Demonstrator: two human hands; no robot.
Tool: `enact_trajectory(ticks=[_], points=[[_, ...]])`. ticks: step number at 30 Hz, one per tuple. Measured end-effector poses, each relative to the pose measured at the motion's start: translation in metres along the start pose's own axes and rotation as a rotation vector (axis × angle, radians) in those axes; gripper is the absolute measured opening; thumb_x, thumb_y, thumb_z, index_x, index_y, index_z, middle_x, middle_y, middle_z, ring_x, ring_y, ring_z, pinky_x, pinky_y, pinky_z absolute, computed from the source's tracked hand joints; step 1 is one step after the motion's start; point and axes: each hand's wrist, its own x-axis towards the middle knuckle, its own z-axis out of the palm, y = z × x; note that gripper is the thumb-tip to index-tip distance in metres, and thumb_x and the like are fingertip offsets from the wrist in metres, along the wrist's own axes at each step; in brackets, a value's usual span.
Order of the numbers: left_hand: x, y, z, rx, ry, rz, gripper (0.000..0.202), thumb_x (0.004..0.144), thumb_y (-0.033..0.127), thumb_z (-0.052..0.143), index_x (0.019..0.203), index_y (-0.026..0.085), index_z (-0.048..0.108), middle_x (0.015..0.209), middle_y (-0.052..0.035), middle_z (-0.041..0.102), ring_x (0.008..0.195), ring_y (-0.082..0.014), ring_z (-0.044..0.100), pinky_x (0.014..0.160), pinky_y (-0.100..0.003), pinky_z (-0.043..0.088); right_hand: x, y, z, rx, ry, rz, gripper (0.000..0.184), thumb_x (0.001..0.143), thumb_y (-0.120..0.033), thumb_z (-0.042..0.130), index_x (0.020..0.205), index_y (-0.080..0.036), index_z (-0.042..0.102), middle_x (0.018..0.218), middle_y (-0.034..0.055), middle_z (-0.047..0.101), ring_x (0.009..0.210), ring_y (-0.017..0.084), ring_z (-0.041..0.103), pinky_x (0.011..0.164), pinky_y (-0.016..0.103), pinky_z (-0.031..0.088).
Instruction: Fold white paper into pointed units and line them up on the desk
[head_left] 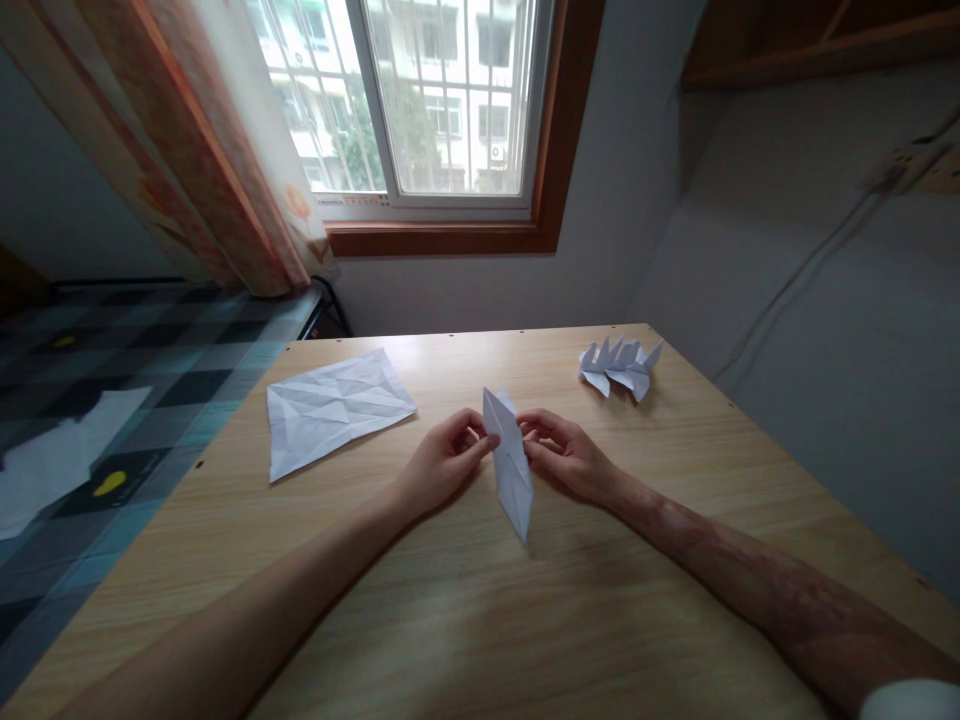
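Observation:
A long folded piece of white paper, pointed at both ends, is held between my two hands above the middle of the table. My left hand pinches its left side, thumb on the face turned toward me. On the other side my right hand grips the paper's right edge with thumb and curled fingers. Some of the fingertips are hidden behind the paper. Ahead and to the left lies a flat creased white sheet. Several folded paper birds stand bunched together at the far right.
The wooden table ends at a wall below a barred window. To the left is a bed with a checked cover, with loose white papers on it. A cable runs down the right wall.

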Motion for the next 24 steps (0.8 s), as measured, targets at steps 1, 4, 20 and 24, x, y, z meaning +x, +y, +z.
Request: enact_trajectory(ticks=[1,4,20,24], points=[[0.0,-0.001,0.001,-0.032,-0.017,-0.01,0.034,0.102,0.051,0.075,0.104,0.018,0.069,0.079,0.0012,0.065,0.069,-0.0135,0.057,0.064,-0.024,0.042,0.0,0.0,0.001,-0.005,0.006,0.003,0.027,0.103,-0.037,0.072,0.128,-0.025,0.07,0.106,0.003,0.072,0.087,0.016,0.068,0.084,0.03,0.057],[0.0,-0.004,0.002,-0.071,-0.036,-0.011,0.036,0.104,0.054,0.072,0.107,0.019,0.066,0.087,-0.0014,0.071,0.078,-0.0159,0.065,0.071,-0.026,0.05,-0.001,-0.003,0.004,0.01,0.035,0.023,0.034,0.102,-0.037,0.075,0.132,-0.025,0.063,0.101,0.0008,0.072,0.084,0.014,0.068,0.08,0.027,0.057],[0.001,-0.007,0.003,-0.293,-0.102,0.022,0.038,0.095,0.035,0.088,0.118,0.019,0.062,0.105,-0.0047,0.08,0.088,-0.0164,0.076,0.077,-0.026,0.055,0.008,0.007,-0.002,0.117,0.069,0.104,0.034,0.084,-0.049,0.095,0.097,-0.021,0.082,0.094,0.0045,0.08,0.088,0.02,0.075,0.084,0.032,0.058],[0.003,-0.01,0.001,-0.325,-0.104,0.069,0.034,0.096,0.033,0.087,0.117,0.019,0.064,0.109,-0.0061,0.08,0.096,-0.0179,0.077,0.086,-0.028,0.057,0.009,0.006,-0.003,0.13,0.057,-0.007,0.027,0.089,-0.048,0.092,0.096,-0.022,0.086,0.123,0.0092,0.075,0.111,0.024,0.072,0.097,0.036,0.06]])
